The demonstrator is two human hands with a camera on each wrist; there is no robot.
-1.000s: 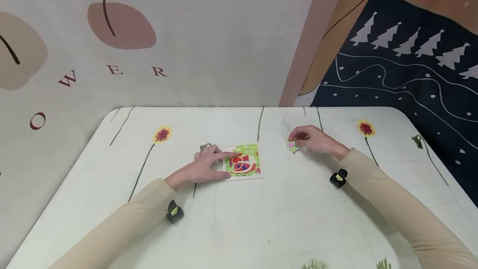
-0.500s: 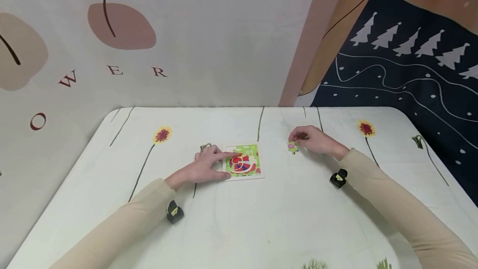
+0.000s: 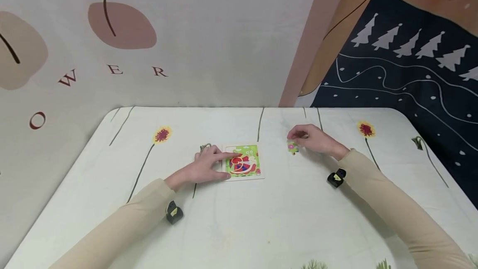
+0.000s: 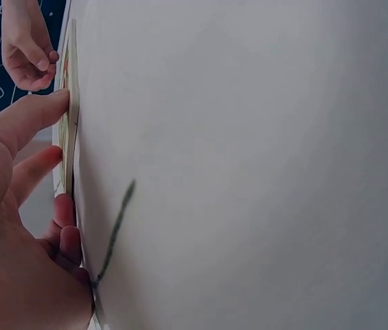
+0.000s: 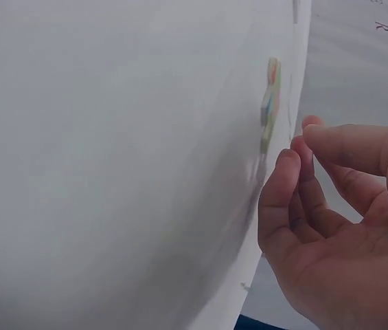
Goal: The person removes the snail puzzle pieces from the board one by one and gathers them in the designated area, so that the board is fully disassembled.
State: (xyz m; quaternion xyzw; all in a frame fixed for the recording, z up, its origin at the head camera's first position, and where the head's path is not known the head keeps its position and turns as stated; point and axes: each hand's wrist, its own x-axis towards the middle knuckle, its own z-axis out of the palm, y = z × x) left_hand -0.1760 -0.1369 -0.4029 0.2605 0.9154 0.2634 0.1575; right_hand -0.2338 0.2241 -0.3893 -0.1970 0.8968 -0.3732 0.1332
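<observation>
My left hand (image 3: 204, 167) rests at the left side of a square jigsaw puzzle board (image 3: 244, 174) with a red and blue snail picture on green. Its thumb and index finger lie stretched over the board, the other fingers bent beside it. To the right of the board lies a small green puzzle piece (image 3: 293, 147) with a pink flower. Just over that piece is my right hand (image 3: 315, 139), its fingers loosely bent. In the right wrist view, a gap shows between the fingertips (image 5: 286, 159) and the puzzle piece (image 5: 270, 106) on the table.
A white cloth printed with flowers covers the table (image 3: 239, 223). Behind it hangs a pale printed curtain (image 3: 224, 53), with a dark blue cloth (image 3: 396, 69) of white trees at the right. A small black wrist device (image 3: 174, 212) sits at each sleeve.
The right hand has shifted very slightly up and left from the puzzle piece, which has settled a little to the right. The left hand and board have not moved.
</observation>
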